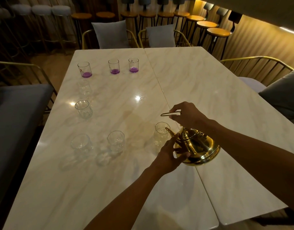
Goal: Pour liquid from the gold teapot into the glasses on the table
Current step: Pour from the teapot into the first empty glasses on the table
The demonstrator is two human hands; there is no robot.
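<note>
The gold teapot (199, 146) hangs tilted above the marble table (209, 90), its spout over the rim of a clear glass (161, 132). My right hand (186, 114) grips the thin loop handle from above. My left hand (170, 154) presses against the pot's left side below the spout. More clear glasses stand to the left: one (115, 141), another (80, 141), one farther back (83, 109) and a faint one (84, 87). Three tall glasses with purple liquid at the bottom stand at the far side (84, 69), (114, 66), (133, 65).
Two tabletops meet at a seam running diagonally under the teapot. Gold-framed chairs with grey cushions (110, 34) stand at the far end and on both sides. A grey bench (18, 113) lies left, bar stools (218, 32) behind.
</note>
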